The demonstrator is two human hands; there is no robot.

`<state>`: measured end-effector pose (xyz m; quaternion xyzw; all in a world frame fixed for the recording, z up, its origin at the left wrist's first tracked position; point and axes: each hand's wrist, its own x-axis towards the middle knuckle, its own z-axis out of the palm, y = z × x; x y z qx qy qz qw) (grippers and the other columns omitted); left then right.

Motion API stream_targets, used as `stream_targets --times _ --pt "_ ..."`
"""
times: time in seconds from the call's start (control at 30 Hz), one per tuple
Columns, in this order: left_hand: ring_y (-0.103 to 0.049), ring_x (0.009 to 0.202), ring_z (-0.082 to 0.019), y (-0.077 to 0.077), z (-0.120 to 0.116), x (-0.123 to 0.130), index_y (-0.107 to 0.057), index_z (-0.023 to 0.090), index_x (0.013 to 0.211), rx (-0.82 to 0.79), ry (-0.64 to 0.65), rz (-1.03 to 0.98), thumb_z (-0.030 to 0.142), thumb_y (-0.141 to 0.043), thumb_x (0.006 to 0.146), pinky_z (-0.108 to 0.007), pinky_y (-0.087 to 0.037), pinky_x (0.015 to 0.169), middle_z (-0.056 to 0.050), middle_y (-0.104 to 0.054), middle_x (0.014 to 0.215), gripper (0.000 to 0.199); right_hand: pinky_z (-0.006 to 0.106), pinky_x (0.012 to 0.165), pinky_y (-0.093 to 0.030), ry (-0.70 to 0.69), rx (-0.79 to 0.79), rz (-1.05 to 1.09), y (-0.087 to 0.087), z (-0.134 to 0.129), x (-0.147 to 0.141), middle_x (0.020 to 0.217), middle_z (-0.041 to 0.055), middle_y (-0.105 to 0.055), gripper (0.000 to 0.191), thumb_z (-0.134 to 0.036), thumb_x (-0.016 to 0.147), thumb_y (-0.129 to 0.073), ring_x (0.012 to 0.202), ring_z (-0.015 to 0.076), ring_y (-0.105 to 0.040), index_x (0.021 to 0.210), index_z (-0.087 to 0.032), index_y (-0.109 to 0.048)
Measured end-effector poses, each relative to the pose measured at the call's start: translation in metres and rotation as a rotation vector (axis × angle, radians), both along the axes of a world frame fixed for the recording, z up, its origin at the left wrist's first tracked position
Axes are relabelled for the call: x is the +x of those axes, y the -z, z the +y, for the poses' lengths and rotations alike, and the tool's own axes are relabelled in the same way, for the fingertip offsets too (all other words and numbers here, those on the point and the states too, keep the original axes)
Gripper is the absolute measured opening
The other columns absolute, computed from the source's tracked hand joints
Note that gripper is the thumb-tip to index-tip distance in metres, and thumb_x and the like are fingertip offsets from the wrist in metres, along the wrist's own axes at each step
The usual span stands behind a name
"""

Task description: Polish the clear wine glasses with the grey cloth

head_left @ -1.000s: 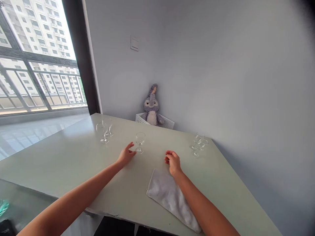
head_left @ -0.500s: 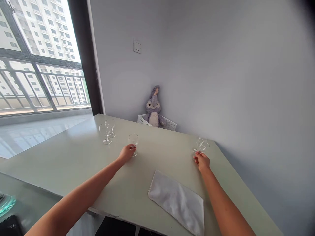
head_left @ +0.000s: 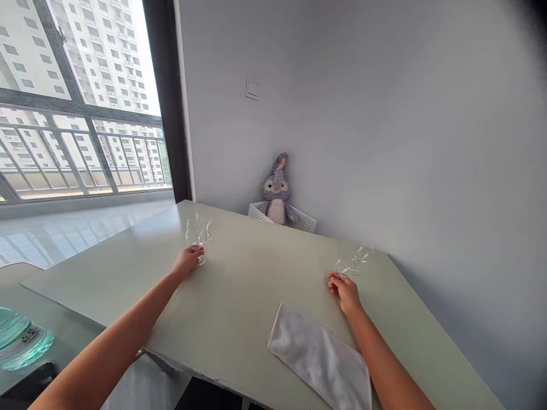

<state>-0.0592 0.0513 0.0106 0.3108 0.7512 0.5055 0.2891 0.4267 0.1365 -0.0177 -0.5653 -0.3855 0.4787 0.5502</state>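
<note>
My left hand [head_left: 187,262] is closed on the stem of a clear wine glass [head_left: 195,235], upright at the table's far left. Other clear stemmed glasses [head_left: 208,226] stand close behind it, partly hidden by it. Toward the right side, my right hand [head_left: 347,291] has its fingers closed around the lower part of another wine glass [head_left: 344,266]. That glass looks tilted, its rim leaning away to the right. Just beyond it is one more clear glass [head_left: 362,254], whose outline overlaps and is hard to separate.
A folded white cloth [head_left: 320,356] lies on the pale table [head_left: 239,302] near my right forearm. Behind the far edge, a plush rabbit [head_left: 276,196] sits in a white basket [head_left: 305,222]. At lower left are a greenish transparent container [head_left: 25,341] and a black object [head_left: 32,386].
My left hand has carried its wine glass leftward to the other glasses. The right hand has drawn its glass slightly left and nearer, apart from the one behind. The view has shifted left.
</note>
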Motion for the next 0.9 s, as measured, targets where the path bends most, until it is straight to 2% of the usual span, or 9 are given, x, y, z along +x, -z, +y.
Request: stream_targets --times 0.17,0.33,0.47,0.53,0.67,0.73,0.8,0.9 --pt "-0.050 0.055 -0.012 -0.002 -0.005 -0.007 -0.065 0.018 0.081 0.018 -0.073 -0.017 0.030 -0.068 0.051 -0.021 -0.035 0.044 -0.001 -0.058 0.066 0.032 0.018 0.039 -0.038 -0.080 -0.030 0.023 -0.004 -0.012 -0.008 0.074 0.0011 -0.065 0.025 -0.021 0.048 -0.067 0.047 0.0072 -0.051 0.073 -0.016 -0.063" --pt "-0.048 0.054 -0.012 -0.013 -0.010 -0.011 -0.062 0.017 0.079 0.061 -0.171 -0.012 0.024 -0.063 0.055 -0.023 -0.035 0.046 -0.001 -0.055 0.066 0.025 0.018 0.039 -0.039 -0.166 -0.053 0.045 -0.005 -0.021 -0.019 0.074 0.0019 -0.065 0.027 -0.021 0.050 -0.068 0.047 0.0076 -0.052 0.075 -0.015 -0.064" --pt "-0.046 0.063 -0.012 -0.016 -0.020 0.009 -0.052 0.019 0.095 0.169 -0.388 0.074 0.018 -0.055 0.059 -0.023 -0.036 0.054 -0.002 -0.050 0.083 0.036 0.019 0.042 -0.042 -0.274 -0.062 0.105 -0.007 -0.033 -0.034 0.078 0.0032 -0.066 0.027 -0.021 0.052 -0.069 0.050 0.0084 -0.054 0.078 -0.015 -0.064" --pt "-0.044 0.066 -0.010 -0.012 -0.024 0.030 -0.047 0.021 0.098 0.234 -0.426 0.099 0.020 -0.052 0.062 -0.022 -0.037 0.057 -0.001 -0.046 0.088 0.036 0.021 0.046 -0.045 -0.373 -0.057 0.158 -0.010 -0.042 -0.047 0.085 0.0041 -0.066 0.030 -0.022 0.055 -0.069 0.054 0.0095 -0.056 0.084 -0.016 -0.063" --pt "-0.041 0.058 -0.008 -0.001 -0.026 0.082 -0.045 0.022 0.095 0.293 -0.283 0.050 0.022 -0.050 0.063 -0.020 -0.037 0.054 0.002 -0.043 0.081 0.032 0.025 0.055 -0.050 -0.560 -0.013 0.180 -0.016 -0.062 -0.072 0.116 0.0061 -0.056 0.039 -0.022 0.060 -0.066 0.067 0.0129 -0.062 0.098 -0.020 -0.060" --pt "-0.041 0.057 -0.007 0.002 -0.026 0.105 -0.046 0.022 0.094 0.293 -0.197 0.019 0.022 -0.050 0.063 -0.020 -0.037 0.052 0.002 -0.046 0.079 0.032 0.026 0.055 -0.050 -0.561 0.015 0.163 -0.016 -0.064 -0.076 0.123 0.0062 -0.051 0.040 -0.021 0.060 -0.064 0.069 0.0139 -0.062 0.099 -0.020 -0.060" --pt "-0.044 0.058 -0.008 0.002 -0.027 0.124 -0.048 0.022 0.094 0.263 -0.060 -0.034 0.021 -0.051 0.061 -0.020 -0.037 0.052 0.001 -0.051 0.084 0.032 0.025 0.052 -0.050 -0.414 0.031 0.150 -0.012 -0.057 -0.070 0.116 0.0069 -0.055 0.038 -0.020 0.057 -0.062 0.065 0.0132 -0.062 0.095 -0.019 -0.060" --pt "-0.048 0.064 -0.009 -0.002 -0.032 0.146 -0.052 0.022 0.101 0.155 0.302 -0.188 0.021 -0.055 0.060 -0.021 -0.036 0.052 -0.005 -0.054 0.109 0.042 0.022 0.046 -0.048 -0.002 0.036 0.132 -0.001 -0.034 -0.043 0.092 0.0052 -0.062 0.032 -0.021 0.054 -0.060 0.054 0.0100 -0.058 0.085 -0.017 -0.058"
